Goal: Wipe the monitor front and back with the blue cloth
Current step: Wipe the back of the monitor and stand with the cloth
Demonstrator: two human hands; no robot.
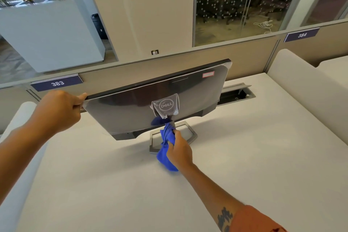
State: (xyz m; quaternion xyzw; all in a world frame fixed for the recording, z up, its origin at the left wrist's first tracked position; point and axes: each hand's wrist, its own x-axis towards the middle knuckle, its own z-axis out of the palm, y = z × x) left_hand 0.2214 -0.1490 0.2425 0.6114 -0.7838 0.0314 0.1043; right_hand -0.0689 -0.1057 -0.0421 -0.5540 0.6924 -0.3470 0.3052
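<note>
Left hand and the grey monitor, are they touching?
Touching. The head view shows the left hand gripping the glossy grey monitor by its corner, thumb on the top edge.

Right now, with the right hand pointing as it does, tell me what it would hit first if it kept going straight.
The right hand grips the blue cloth and points up and forward at the monitor stand's neck. Going straight on, the cloth would probably meet that neck first, just under the monitor back, though depth is hard to judge from one view.
</note>
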